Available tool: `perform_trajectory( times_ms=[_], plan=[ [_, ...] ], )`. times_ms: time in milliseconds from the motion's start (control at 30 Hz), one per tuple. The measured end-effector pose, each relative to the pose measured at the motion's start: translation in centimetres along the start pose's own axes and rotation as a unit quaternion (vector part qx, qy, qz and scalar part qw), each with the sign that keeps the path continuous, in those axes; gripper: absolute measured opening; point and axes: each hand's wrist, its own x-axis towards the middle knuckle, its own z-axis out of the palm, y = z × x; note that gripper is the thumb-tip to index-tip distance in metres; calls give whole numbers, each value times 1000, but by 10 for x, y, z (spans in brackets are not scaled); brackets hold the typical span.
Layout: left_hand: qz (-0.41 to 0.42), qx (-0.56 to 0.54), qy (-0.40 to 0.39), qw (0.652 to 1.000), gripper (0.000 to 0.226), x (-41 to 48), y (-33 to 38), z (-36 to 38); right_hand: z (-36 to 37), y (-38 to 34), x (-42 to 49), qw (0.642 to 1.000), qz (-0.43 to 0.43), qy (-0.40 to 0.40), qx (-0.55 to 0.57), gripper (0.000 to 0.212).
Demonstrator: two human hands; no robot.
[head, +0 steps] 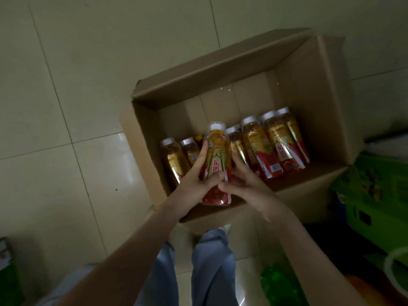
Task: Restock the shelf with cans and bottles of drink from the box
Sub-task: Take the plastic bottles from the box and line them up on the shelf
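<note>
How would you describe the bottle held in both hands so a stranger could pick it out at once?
Find the open cardboard box on the tiled floor; a row of gold-and-red drink bottles fills its near side. At the row's middle one bottle is gripped between the left hand and the right hand. Only it is held, sitting higher than its neighbours.
</note>
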Motion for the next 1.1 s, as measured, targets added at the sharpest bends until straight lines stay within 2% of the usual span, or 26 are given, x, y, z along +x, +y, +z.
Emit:
perform_trajectory(
  times_ms=[33, 67, 133, 200, 267, 333, 433, 533, 600, 700, 733, 800, 967, 1100],
  plan=[
    [4, -14, 7, 1000, 84, 1, 2, 2, -11, -3, 4, 997, -3, 50, -52, 84],
    [7, -23, 13, 1000, 84, 2, 4, 3, -23, -1, 11, 982, 0, 135, -132, 82],
    [11, -34, 16, 999, 85, 3, 8, 1, -44, 10, 28, 913, 28, 291, -284, 88],
    [15, -40, 19, 999, 85, 3, 10, -5, -54, 25, 43, 874, 82, 320, -356, 99],
    [17, -41, 28, 999, 82, 1, 10, -12, -55, 34, 54, 851, 127, 322, -396, 103],
    [15, -37, 38, 998, 81, -3, 8, -20, -53, 33, 63, 841, 154, 340, -392, 102],
    [6, -31, 36, 999, 82, -11, 4, -35, -49, 36, 72, 874, 153, 347, -303, 102],
    [10, -33, 33, 999, 85, -26, 10, -47, -41, 35, 68, 925, 120, 344, -109, 87],
    [16, -42, 34, 998, 84, -43, 23, -53, -23, 19, 46, 946, 105, 306, 17, 73],
    [41, -33, 25, 998, 85, -79, 58, -53, 14, -17, -15, 948, 64, 246, 190, 59],
    [51, -28, 20, 998, 88, -95, 74, -52, 25, -33, -43, 945, 43, 235, 221, 61],
    [76, -12, 1, 997, 90, -134, 114, -42, 44, -69, -105, 945, -2, 234, 228, 68],
    [172, 56, -60, 982, 96, -255, 231, -2, 72, -171, -283, 932, -123, 210, 268, 73],
    [244, 113, -142, 953, 98, -361, 315, 43, 95, -229, -425, 912, -221, 220, 266, 49]
  ],
)
